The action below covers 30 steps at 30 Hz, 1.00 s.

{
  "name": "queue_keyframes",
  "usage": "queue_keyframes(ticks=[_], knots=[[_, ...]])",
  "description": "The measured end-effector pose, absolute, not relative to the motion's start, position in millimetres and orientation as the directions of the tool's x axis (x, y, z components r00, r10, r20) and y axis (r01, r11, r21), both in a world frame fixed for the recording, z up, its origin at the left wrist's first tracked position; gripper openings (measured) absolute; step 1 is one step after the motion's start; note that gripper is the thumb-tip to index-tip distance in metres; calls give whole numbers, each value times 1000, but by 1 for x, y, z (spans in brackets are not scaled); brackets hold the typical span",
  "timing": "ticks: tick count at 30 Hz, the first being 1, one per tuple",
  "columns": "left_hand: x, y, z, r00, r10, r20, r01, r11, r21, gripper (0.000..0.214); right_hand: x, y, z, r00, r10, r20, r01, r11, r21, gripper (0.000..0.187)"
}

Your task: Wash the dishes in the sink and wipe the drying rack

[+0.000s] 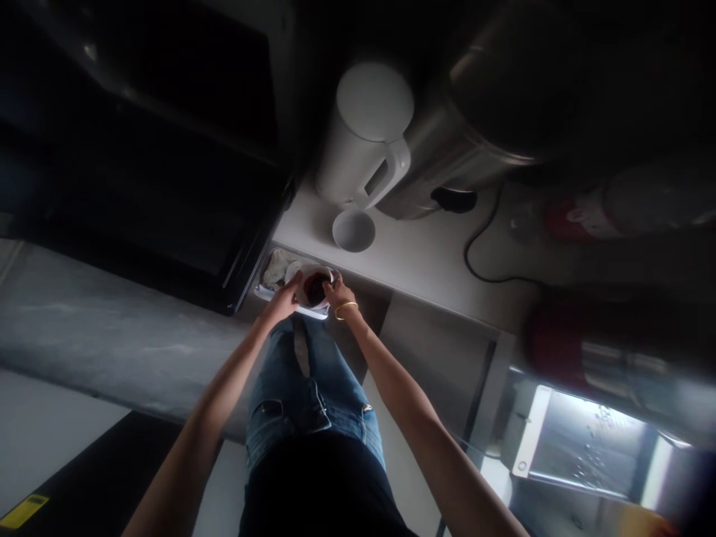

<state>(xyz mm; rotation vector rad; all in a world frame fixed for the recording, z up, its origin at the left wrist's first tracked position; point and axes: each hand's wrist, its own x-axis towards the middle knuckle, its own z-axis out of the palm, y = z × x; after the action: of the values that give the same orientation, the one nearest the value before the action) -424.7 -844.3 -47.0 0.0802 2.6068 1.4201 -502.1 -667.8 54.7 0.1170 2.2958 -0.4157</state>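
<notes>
A white cup-like container (307, 300) with something dark inside it is between my two hands, low in front of the counter edge. My left hand (286, 298) grips its left side. My right hand (338, 294), with a gold bangle at the wrist, closes on its right rim, the fingertips close to the dark contents. Under and beside the container is an open drawer or tray (265, 292) with a white front edge. Crumpled pale packets (275, 267) lie in it, left of the container. What the dark contents are is too dim to tell.
On the counter (419, 250) stand a white jug with a handle (358, 149), a small white bowl (353, 230) and a large metal vessel (430, 168). A black cable (475, 268) runs rightward. A black appliance (168, 216) is at left, a lit sink-like basin (587, 444) at right.
</notes>
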Motion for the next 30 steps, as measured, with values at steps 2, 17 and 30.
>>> queue_keyframes(ticks=[2, 17, 30], knots=[[-420, -838, -48, -988, 81, -133, -66, 557, 828, 89, -510, -678, 61, -697, -51, -715, 196, 946, -259, 45], [-405, -788, -60, -963, -249, -107, -210, 436, 875, 89, -511, -736, 82, -766, 36, -642, 87, 995, -48, 42], [-403, -770, -62, -906, -383, -180, -272, 202, 941, 98, -502, -769, 83, -818, 93, -567, 70, 996, 62, 45]])
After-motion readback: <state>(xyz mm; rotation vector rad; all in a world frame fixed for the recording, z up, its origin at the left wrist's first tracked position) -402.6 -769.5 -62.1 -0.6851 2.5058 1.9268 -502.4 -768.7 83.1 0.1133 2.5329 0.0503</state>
